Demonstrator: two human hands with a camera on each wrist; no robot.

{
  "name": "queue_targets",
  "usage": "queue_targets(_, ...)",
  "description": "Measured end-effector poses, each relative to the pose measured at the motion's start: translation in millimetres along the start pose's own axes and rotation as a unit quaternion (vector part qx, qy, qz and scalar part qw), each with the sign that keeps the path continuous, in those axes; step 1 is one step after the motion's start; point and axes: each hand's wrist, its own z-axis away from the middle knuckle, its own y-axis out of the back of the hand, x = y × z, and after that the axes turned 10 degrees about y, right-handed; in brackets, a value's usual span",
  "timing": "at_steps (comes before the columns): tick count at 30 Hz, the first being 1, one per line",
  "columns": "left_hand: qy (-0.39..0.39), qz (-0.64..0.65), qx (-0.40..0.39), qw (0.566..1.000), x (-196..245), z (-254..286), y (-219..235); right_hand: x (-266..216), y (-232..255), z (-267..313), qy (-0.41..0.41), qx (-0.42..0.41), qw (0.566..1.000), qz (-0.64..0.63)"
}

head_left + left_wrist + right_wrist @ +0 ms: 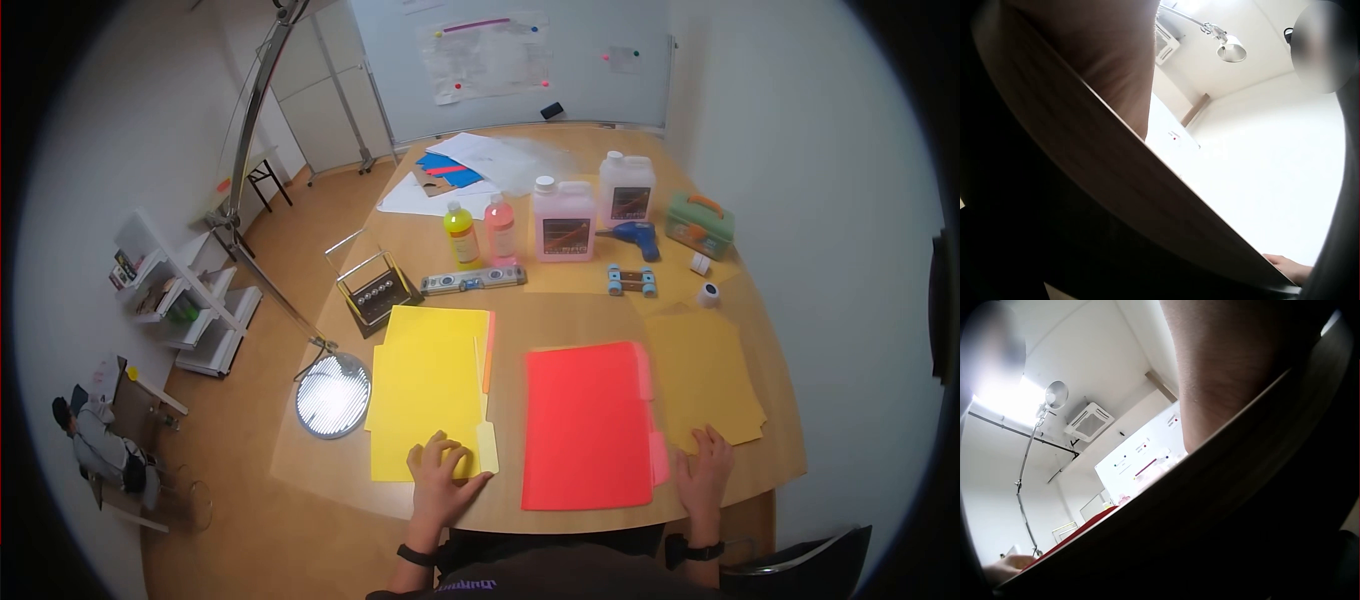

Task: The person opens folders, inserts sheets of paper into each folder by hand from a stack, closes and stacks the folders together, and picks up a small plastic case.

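At the lower edge of a stack of yellow folders [425, 390], my left hand [442, 483] rests with loosely bent fingers, its thumb beside a pale tab [487, 447]. An orange strip [490, 352] shows along the stack's right side. My right hand [706, 472] lies at the front edge of the tan folders [705, 375], fingertips touching them and nothing gripped. Between the hands sits a stack of red folders [588, 425] with pink tabs [658, 458] on its right. The wrist views show mostly each palm's heel and the table edge; the fingers there are hidden.
Farther back stand a desk lamp [334, 396], a Newton's cradle [377, 295], a spirit level [474, 279], yellow [461, 237] and pink bottles [500, 232], two jugs [565, 222], a blue drill-like tool [637, 238] and a green box [699, 226]. Papers [480, 165] lie behind.
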Motion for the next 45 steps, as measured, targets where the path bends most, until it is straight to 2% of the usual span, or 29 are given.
queue_targets(22, 0.052, -0.031, -0.007, 0.998, 12.4, 0.2, -0.5, -1.9, 2.5, 1.0, 0.006, 0.008, 1.000, 0.008)
queue_targets(28, -0.012, -0.010, 0.027, 1.000, -1.7, 2.2, -8.9, -4.2, 6.5, -0.4, -0.006, 0.003, 1.000, 0.004)
queue_targets(34, -0.030, 0.001, 0.043, 0.999, 1.0, 1.9, -6.1, 0.3, 3.3, 1.4, -0.001, 0.003, 1.000, 0.017)
queue_targets(38, -0.032, 0.027, 0.022, 0.999, -5.8, 4.0, -4.0, 2.7, 2.0, 2.8, -0.005, 0.003, 1.000, 0.016)
queue_targets(40, 0.035, 0.062, 0.028, 0.997, -22.3, 7.9, -10.7, 2.4, 2.9, 2.2, -0.005, -0.003, 1.000, 0.016)
queue_targets(41, 0.032, 0.067, 0.025, 0.997, -23.1, 6.2, -8.0, 2.0, 3.7, 1.8, -0.008, -0.003, 1.000, 0.021)
queue_targets(43, 0.125, -0.026, 0.094, 0.987, -23.6, 6.5, 0.2, 1.1, 5.6, 1.3, 0.007, 0.000, 1.000, 0.015)
queue_targets(44, 0.127, -0.023, 0.093, 0.987, -23.8, 5.7, 4.8, 0.9, 6.0, 1.2, 0.008, -0.002, 1.000, 0.019)
queue_targets(45, 0.185, -0.096, 0.099, 0.973, -24.3, 4.6, 10.6, 0.2, 5.9, 0.8, 0.007, 0.001, 1.000, 0.019)
